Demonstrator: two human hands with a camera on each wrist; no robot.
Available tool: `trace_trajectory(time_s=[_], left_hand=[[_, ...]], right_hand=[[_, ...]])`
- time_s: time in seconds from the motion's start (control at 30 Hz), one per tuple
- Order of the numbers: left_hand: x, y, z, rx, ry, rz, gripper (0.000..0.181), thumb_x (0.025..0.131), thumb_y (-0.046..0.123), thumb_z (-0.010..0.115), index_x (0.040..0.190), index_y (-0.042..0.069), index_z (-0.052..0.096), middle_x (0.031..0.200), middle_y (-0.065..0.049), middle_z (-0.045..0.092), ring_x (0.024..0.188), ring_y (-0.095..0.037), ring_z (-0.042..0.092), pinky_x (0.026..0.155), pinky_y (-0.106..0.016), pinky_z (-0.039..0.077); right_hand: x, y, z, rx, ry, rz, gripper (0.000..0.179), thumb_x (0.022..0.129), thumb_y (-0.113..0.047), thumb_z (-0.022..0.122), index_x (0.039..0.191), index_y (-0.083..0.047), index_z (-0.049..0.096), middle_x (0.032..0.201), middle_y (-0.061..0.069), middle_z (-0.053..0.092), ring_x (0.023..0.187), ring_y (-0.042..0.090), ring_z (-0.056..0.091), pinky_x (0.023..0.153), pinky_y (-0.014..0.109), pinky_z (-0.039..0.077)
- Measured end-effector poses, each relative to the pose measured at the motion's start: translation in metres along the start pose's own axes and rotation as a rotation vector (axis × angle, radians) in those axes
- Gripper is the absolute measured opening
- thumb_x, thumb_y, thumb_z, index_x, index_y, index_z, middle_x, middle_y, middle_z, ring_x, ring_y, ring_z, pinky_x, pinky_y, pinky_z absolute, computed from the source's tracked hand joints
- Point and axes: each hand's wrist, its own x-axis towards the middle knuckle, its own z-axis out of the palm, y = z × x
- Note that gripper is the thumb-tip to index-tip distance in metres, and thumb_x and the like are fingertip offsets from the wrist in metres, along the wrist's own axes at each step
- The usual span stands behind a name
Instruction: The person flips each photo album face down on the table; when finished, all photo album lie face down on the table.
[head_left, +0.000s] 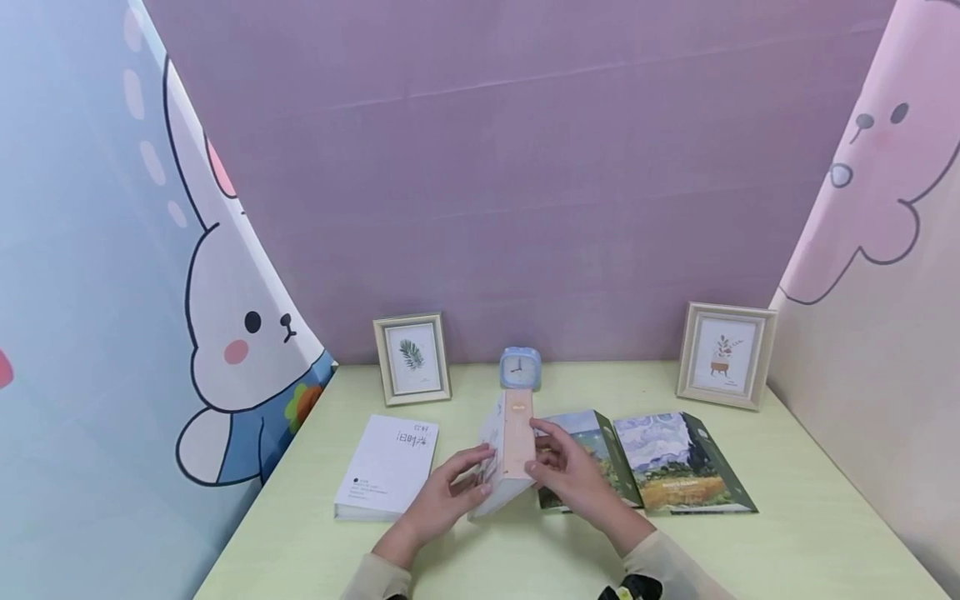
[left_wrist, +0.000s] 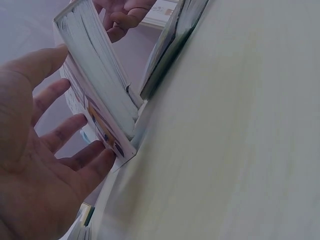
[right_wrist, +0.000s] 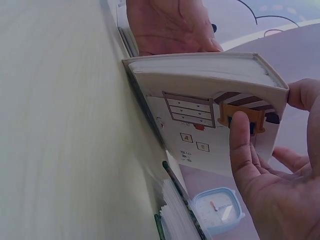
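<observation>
A thick book (head_left: pixel 517 442) with a pink spine is held between the two hands, spine up and toward the head camera. Drawings of furniture decorate its cover in the right wrist view. On its left side, my left hand (head_left: pixel 442 496) touches the cover with spread, fairly straight fingers (left_wrist: pixel 80 122); the thumb lies near the spine edge. My right hand (head_left: pixel 573 475) pinches the book by the spine side, one fingertip (right_wrist: pixel 240 122) on the drawn cover. Whether the lower edge touches the table cannot be told.
A white book (head_left: pixel 386 467) lies at left. Two books with painted landscape covers, one partly hidden (head_left: pixel 585 442) and one in full view (head_left: pixel 682 462), lie at right. Behind stand a blue clock (head_left: pixel 520 367), a leaf picture frame (head_left: pixel 412 358) and a plant picture frame (head_left: pixel 726 356).
</observation>
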Motion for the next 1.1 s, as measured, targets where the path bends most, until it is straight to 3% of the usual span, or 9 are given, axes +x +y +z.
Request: trace_trajectory(time_s=[0.13, 0.4, 0.73, 1.1], left_hand=[[-0.0005, 0.0011, -0.0004, 0.016, 0.025, -0.009, 0.052, 0.102, 0.015, 0.069, 0.151, 0.011, 0.053, 0.165, -0.011, 0.039, 0.154, -0.035, 0.030, 0.122, -0.059, 0.031], [0.0017, -0.0039, -0.0023, 0.075, 0.096, -0.013, 0.045, 0.101, 0.021, 0.071, 0.144, 0.013, 0.061, 0.159, -0.008, 0.048, 0.152, -0.033, 0.035, 0.120, -0.055, 0.037], [0.0014, -0.0027, -0.0029, 0.123, 0.106, -0.011, 0.043, 0.101, 0.024, 0.072, 0.142, 0.014, 0.063, 0.157, -0.010, 0.050, 0.151, -0.036, 0.037, 0.119, -0.059, 0.036], [0.0004, -0.0025, -0.0051, 0.195, 0.123, -0.022, 0.043, 0.099, 0.030, 0.073, 0.140, 0.017, 0.065, 0.157, -0.012, 0.050, 0.149, -0.036, 0.040, 0.117, -0.065, 0.036]], right_hand=[[0.0004, -0.0002, 0.0026, 0.005, 0.014, 0.018, 0.069, 0.100, -0.011, 0.072, 0.160, -0.011, 0.038, 0.136, 0.022, 0.059, 0.107, 0.032, 0.066, 0.083, 0.053, 0.063], [0.0021, 0.0049, 0.0064, 0.035, 0.004, 0.000, 0.071, 0.097, -0.004, 0.073, 0.158, -0.001, 0.038, 0.133, 0.027, 0.057, 0.105, 0.027, 0.068, 0.081, 0.038, 0.065], [0.0010, 0.0048, 0.0077, 0.044, -0.006, 0.007, 0.070, 0.097, -0.004, 0.073, 0.157, 0.001, 0.038, 0.136, 0.028, 0.057, 0.111, 0.037, 0.066, 0.080, 0.035, 0.064], [0.0024, 0.0095, 0.0066, 0.025, 0.033, 0.062, 0.072, 0.093, -0.004, 0.077, 0.154, 0.002, 0.039, 0.136, 0.023, 0.063, 0.107, 0.031, 0.067, 0.084, 0.031, 0.063]])
